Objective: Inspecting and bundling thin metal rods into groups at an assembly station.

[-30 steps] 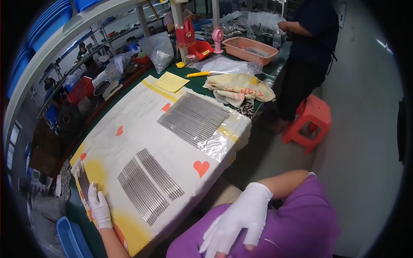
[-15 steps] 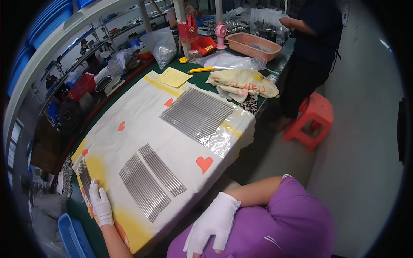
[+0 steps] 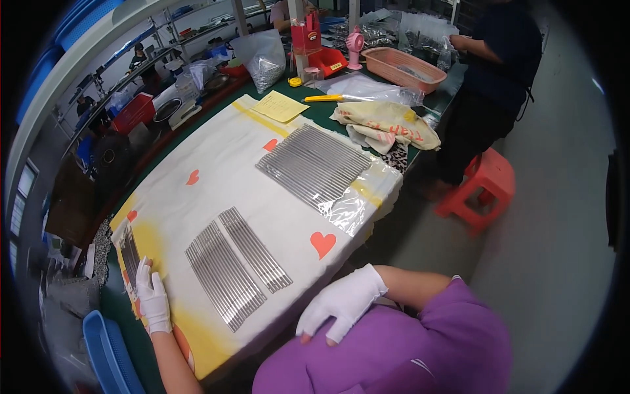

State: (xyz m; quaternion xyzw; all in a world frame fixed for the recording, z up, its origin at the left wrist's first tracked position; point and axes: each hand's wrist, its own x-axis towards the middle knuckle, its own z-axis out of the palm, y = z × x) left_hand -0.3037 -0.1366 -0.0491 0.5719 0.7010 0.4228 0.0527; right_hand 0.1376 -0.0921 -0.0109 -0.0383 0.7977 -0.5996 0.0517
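Observation:
My left hand [image 3: 153, 301], in a white glove with some bare fingertips, lies with its fingers stretched out at the table's left edge. Its fingertips are beside or touching a small bundle of thin metal rods [image 3: 129, 254]. Across my purple shirt rests my right hand [image 3: 341, 303], gloved too, its fingers apart and holding nothing. Between the hands, on the white cloth [image 3: 216, 167] with red hearts, are a wider row of metal rods [image 3: 225, 276] and a narrower row [image 3: 255, 249]. A large row of rods [image 3: 312, 164] lies farther off, partly on clear plastic film [image 3: 346, 213].
Behind the cloth are a yellow paper [image 3: 281, 106], a yellow-handled cutter [image 3: 323, 98], a crumpled cloth bag [image 3: 387, 125], a pink basket [image 3: 403, 68] and a pink fan [image 3: 354, 49]. A co-worker [image 3: 495, 85] stands near a red stool [image 3: 482, 190]. A blue basket [image 3: 111, 351] sits lower left.
The view has shifted slightly, moving the far table things to the right. My right hand has slid up a little over the shirt. My left hand stays by the small bundle of rods.

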